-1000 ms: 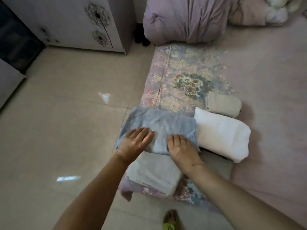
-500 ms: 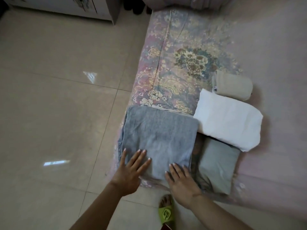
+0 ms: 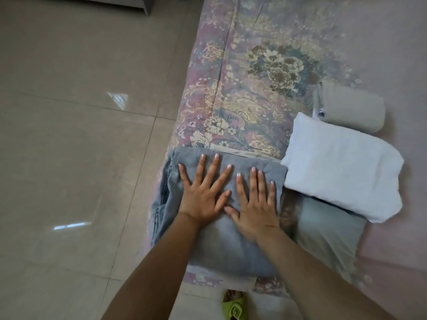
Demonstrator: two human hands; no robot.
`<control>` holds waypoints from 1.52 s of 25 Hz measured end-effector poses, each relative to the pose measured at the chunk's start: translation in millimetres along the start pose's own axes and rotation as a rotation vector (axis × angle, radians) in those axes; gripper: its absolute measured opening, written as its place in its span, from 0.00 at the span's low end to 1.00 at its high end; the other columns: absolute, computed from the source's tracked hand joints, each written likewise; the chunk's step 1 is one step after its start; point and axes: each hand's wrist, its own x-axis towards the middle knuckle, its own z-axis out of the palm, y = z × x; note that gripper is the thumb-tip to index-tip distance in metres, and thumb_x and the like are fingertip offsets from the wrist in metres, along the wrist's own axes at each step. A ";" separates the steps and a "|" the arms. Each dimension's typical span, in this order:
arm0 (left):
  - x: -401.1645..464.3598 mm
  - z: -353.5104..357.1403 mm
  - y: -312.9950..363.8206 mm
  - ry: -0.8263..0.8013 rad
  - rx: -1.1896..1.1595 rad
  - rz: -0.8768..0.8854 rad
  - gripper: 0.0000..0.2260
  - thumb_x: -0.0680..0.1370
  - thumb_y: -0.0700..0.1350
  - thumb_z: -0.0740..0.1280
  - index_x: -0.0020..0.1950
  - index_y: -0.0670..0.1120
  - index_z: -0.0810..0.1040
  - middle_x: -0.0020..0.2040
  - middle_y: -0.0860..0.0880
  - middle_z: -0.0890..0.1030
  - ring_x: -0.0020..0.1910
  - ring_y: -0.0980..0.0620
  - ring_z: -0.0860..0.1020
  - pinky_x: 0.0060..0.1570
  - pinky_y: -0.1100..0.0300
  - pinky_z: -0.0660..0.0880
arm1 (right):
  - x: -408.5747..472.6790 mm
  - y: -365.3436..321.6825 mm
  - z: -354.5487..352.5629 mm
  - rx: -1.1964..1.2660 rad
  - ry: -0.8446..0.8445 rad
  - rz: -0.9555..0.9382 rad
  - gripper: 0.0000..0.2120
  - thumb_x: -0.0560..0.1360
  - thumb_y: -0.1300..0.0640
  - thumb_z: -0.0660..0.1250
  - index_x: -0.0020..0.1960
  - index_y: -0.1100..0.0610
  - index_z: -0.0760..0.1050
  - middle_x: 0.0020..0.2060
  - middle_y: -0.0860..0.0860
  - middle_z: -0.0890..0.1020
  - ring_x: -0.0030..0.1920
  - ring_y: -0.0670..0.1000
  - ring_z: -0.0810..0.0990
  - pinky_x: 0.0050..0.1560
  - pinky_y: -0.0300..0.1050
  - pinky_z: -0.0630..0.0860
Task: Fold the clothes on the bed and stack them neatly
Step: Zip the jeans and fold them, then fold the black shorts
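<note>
Both arms reached forward; the left hand and right hand lay flat, fingers spread straight, pressing the folded grey garment at the bed's six-o'clock edge, white folded cloth at its two o'clock.

Open floral bedspread beyond the grey folded jeans; white folded garment close against their right.

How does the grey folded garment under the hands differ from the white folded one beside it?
The grey folded garment lies at the bed's edge near the floor; the white folded garment sits further in. The left hand and right hand press flat on the grey one; nothing touches the white one. The white one overlaps a grey-green piece. Both are folded into rough rectangles.
</note>
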 end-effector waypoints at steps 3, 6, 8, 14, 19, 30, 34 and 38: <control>2.1 10.3 -5.0 0.025 -0.016 0.007 0.27 0.80 0.57 0.54 0.79 0.50 0.65 0.80 0.42 0.62 0.79 0.34 0.58 0.69 0.23 0.45 | 4.9 -0.4 7.0 0.007 0.048 -0.006 0.41 0.76 0.34 0.64 0.81 0.54 0.58 0.80 0.63 0.56 0.80 0.64 0.54 0.77 0.66 0.52; 6.0 -18.8 8.3 -0.116 -0.021 -0.085 0.26 0.83 0.55 0.56 0.81 0.50 0.60 0.82 0.43 0.56 0.81 0.37 0.51 0.72 0.26 0.42 | 0.6 5.1 -24.2 0.049 -0.062 -0.053 0.38 0.80 0.40 0.63 0.82 0.54 0.51 0.81 0.60 0.48 0.82 0.61 0.47 0.80 0.62 0.44; -0.5 -46.2 28.9 -0.208 -0.040 -0.171 0.26 0.85 0.52 0.56 0.82 0.48 0.54 0.83 0.44 0.50 0.81 0.40 0.46 0.76 0.33 0.41 | -15.8 19.8 -55.6 0.070 -0.077 -0.106 0.33 0.82 0.49 0.63 0.82 0.57 0.53 0.81 0.59 0.53 0.81 0.59 0.51 0.80 0.60 0.48; 11.6 -119.8 170.0 -0.251 -0.017 -0.087 0.25 0.85 0.48 0.59 0.79 0.39 0.62 0.79 0.38 0.61 0.79 0.40 0.59 0.78 0.41 0.56 | -104.1 149.9 -161.1 0.141 -0.023 0.027 0.26 0.81 0.62 0.64 0.77 0.64 0.65 0.78 0.60 0.65 0.78 0.60 0.63 0.77 0.60 0.60; 97.2 -131.1 349.9 -0.080 0.062 0.261 0.19 0.83 0.49 0.61 0.67 0.39 0.79 0.68 0.39 0.78 0.67 0.41 0.77 0.65 0.45 0.74 | -189.2 350.1 -236.2 0.130 0.030 0.269 0.24 0.79 0.65 0.65 0.74 0.67 0.68 0.75 0.63 0.69 0.76 0.62 0.66 0.74 0.60 0.64; 332.9 8.3 707.0 -0.311 0.049 0.242 0.23 0.84 0.49 0.61 0.77 0.41 0.67 0.77 0.40 0.67 0.77 0.40 0.65 0.75 0.42 0.61 | -219.3 806.6 -251.1 0.132 -0.117 0.463 0.27 0.85 0.59 0.57 0.81 0.64 0.54 0.81 0.57 0.54 0.82 0.58 0.51 0.80 0.56 0.51; 386.5 83.7 758.4 -0.276 0.004 0.232 0.28 0.84 0.58 0.55 0.80 0.45 0.61 0.83 0.43 0.45 0.80 0.41 0.57 0.75 0.38 0.58 | -234.9 930.6 -223.7 0.085 -0.164 0.592 0.35 0.82 0.53 0.65 0.82 0.59 0.51 0.82 0.58 0.50 0.82 0.59 0.47 0.78 0.63 0.51; 367.9 127.3 756.2 -0.229 0.051 0.164 0.37 0.79 0.67 0.46 0.79 0.43 0.62 0.77 0.50 0.23 0.82 0.44 0.50 0.74 0.34 0.52 | -229.0 979.5 -196.1 0.169 -0.455 0.641 0.50 0.76 0.43 0.72 0.82 0.44 0.39 0.81 0.56 0.36 0.81 0.60 0.35 0.75 0.71 0.45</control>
